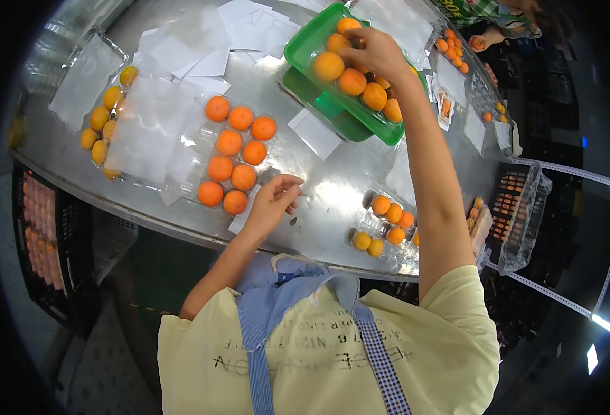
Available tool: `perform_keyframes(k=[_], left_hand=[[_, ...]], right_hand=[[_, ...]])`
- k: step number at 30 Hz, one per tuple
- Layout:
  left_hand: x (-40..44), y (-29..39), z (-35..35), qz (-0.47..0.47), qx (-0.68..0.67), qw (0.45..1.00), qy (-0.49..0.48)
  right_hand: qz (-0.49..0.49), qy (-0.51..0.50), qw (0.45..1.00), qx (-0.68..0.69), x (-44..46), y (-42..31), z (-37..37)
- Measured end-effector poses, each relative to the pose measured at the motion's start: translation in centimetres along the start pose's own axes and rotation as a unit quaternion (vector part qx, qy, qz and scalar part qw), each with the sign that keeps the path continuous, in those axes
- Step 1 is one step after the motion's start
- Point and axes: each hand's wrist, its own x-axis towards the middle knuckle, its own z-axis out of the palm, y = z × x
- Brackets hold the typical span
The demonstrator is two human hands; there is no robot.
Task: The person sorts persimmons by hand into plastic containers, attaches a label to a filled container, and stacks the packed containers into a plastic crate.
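My right hand [377, 55] reaches into a green plastic basket [308, 41] of round orange fruits, perhaps apricots or small oranges. Its fingers curl down around a fruit among the others, and the hand partly covers what it grips. Over the metal table, my left hand [275, 198] is half curled, with thumb and forefinger apart and nothing visible in it. Just left of that hand, a clear plastic tray [198, 149] holds several orange fruits [229, 142] in rows. A white slip of paper [241, 216] lies partly under my left wrist.
Yellower fruits [99, 117] sit in clear packaging at the left. White sheets [211, 59] are spread behind. Several fruits [395, 213] lie in a clear tray at the right front. Another person's hand [488, 39] is at the far right; a black crate [45, 242] stands left, below the table.
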Motion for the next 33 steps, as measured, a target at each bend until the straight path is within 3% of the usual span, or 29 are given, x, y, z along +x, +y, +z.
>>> perform_keyframes(k=[3, 6, 10, 18, 33], left_hand=[[-0.3, 0.0, -0.2, 0.008, 0.000, 1.000, 0.002], [-1.0, -0.2, -0.5, 0.023, -0.008, 1.000, 0.004], [-2.1, 0.0, -0.3, 0.026, -0.014, 1.000, 0.005], [-3.6, -0.6, 0.1, 0.012, -0.013, 1.000, -0.010], [-3.2, -0.7, 0.0, 0.021, -0.024, 0.999, 0.012]], right_hand=[[0.002, 0.105, 0.989, 0.105, -2.6, -0.3, -0.4], [-0.004, 0.125, 0.980, 0.155, -6.4, 0.3, -0.7], [0.030, 0.082, 0.980, 0.180, -11.1, 3.5, -0.9], [0.141, 0.094, 0.950, 0.261, -16.8, 7.5, -2.1], [0.146, 0.071, 0.934, 0.317, -13.9, 9.3, -0.6]])
